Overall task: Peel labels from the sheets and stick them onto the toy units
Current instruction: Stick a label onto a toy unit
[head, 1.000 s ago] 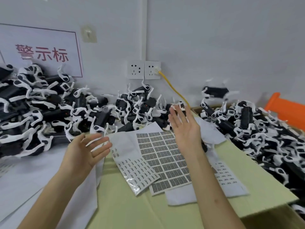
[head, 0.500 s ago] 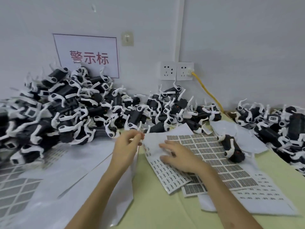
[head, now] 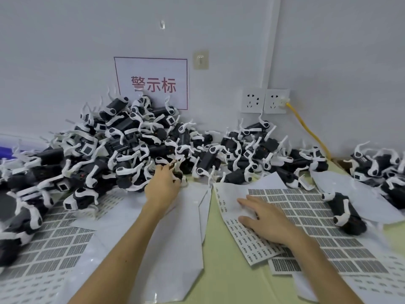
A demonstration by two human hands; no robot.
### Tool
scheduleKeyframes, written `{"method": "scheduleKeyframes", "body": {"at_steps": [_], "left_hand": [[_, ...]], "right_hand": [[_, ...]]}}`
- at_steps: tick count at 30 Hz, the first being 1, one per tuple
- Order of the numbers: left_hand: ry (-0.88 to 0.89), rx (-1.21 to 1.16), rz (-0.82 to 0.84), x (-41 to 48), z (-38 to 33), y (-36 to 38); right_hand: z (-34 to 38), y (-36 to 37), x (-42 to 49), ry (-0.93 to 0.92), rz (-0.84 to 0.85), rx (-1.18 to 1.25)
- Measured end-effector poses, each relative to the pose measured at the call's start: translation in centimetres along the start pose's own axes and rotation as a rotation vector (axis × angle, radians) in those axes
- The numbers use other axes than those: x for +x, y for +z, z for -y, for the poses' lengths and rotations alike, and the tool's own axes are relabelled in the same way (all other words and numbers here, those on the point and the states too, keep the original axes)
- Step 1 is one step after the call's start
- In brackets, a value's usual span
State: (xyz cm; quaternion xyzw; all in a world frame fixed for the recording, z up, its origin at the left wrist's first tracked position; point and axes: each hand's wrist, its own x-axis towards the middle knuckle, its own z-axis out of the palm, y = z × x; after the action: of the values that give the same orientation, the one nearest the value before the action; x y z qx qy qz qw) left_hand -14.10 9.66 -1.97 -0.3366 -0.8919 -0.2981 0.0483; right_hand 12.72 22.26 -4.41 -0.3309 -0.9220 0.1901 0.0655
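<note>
- Two bare hands work over the pale green counter [head: 223, 277]. The right hand [head: 268, 222] is nearest, fingers straight and spread. It presses flat on the white paper sheet of small printed labels [head: 247, 242] and grips nothing.
- That sheet looks thin, light and floppy. Its labels would likely lift best from a corner picked up with a fingernail while the palm pins the backing down.
- Touching its far edge lies the larger white sheet of grey rectangular labels [head: 306, 207]. It reaches from just beside the right hand's fingertips out to the right.
- A lone black toy unit with white legs [head: 344, 216] rests on that larger sheet, near the right hand but apart from it.
- Blank white backing sheets [head: 175, 238] lie under the left forearm.
- Farther off, the left hand [head: 164, 185] is at the near edge of the heap. Its fingers are curled round a black-and-white plastic toy unit [head: 178, 174], though the back of the hand hides part of the grip.
- Such a unit is probably rigid and light. Its thin white legs may snag on neighbours, so the dark body is the safer place to hold.
- Behind it, the big heap of black-and-white toy units [head: 122, 150] is piled against the grey wall [head: 65, 51].
</note>
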Motion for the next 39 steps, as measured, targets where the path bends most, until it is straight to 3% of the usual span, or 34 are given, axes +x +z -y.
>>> {"method": "scheduleKeyframes", "body": {"at_steps": [7,12,17,19,22,27,31,34,39], "left_hand": [[0.083,-0.309,-0.136,1.5,-0.4,-0.5],[0.066,-0.472,-0.328,1.2,-0.8,-3.6],[0.044,-0.841,-0.34,0.1,-3.1,-5.4],[-0.04,-1.089,-0.282,-0.2,-4.6,-5.8],[-0.182,-1.476,-0.067,-1.7,-6.8,-5.7],[-0.627,-2.061,0.386,-4.6,-8.4,-4.0],[-0.731,-2.093,0.655,-6.2,-8.5,-2.2],[-0.746,-2.083,0.669,-6.2,-7.6,-1.2],[-0.282,-1.65,0.642,-5.8,-6.6,-0.1]], "right_hand": [[0.0,0.1,0.0,-0.009,-0.029,0.023],[0.1,-0.1,0.0,0.001,-0.101,0.068],[0.2,-0.4,-0.1,-0.012,-0.228,0.156],[0.5,-0.5,-0.1,-0.027,-0.302,0.232],[0.9,-0.6,-0.1,-0.104,-0.41,0.343],[1.8,-0.5,-0.4,-0.251,-0.471,0.488],[2.4,-0.4,-0.4,-0.321,-0.55,0.482],[2.6,-0.3,-0.6,-0.371,-0.577,0.408],[3.3,-0.6,-0.9,-0.334,-0.668,0.538]]}}
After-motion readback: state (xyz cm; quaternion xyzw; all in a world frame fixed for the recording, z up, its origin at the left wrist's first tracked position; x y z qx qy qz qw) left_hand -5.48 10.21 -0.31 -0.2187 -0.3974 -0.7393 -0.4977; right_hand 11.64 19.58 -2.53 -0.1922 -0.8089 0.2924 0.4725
